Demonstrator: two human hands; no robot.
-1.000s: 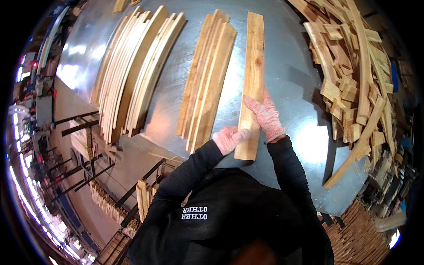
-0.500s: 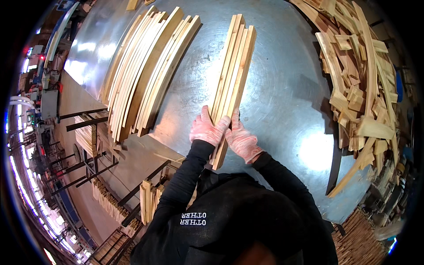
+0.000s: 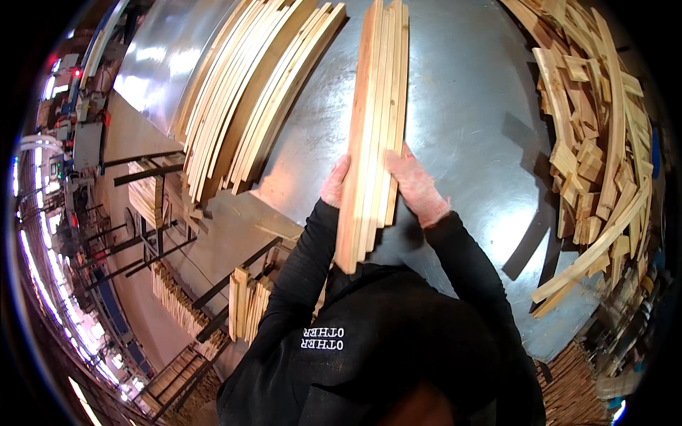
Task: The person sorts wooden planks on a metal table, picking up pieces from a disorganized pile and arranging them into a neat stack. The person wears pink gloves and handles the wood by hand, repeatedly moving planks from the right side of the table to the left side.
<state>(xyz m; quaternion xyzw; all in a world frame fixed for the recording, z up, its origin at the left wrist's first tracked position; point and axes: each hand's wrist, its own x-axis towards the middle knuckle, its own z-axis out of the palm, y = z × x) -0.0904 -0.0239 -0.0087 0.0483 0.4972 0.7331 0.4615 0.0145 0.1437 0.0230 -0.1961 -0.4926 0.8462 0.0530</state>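
Observation:
Between my two gloved hands is a bundle of several long wooden strips (image 3: 375, 121), standing side by side with their near ends stepped. My left hand (image 3: 335, 182) presses on the bundle's left side, its fingers partly hidden behind the wood. On the right side my right hand (image 3: 418, 186) grips the strips, the thumb over the top edge and the other fingers partly hidden. The near end of the bundle reaches close to my chest. Under it lies a shiny metal table (image 3: 462, 106).
A row of long wooden strips (image 3: 249, 92) lies on the table to the left. At the right edge is a heap of wooden offcuts (image 3: 590, 149). Dark metal racks (image 3: 160, 213) with stacked wood stand below left, and sticks (image 3: 572, 383) are piled at lower right.
The bundle has come nearer and been turned, showing more strips and a broad side. My hands have moved apart, from close together on the wood to opposite sides of it.

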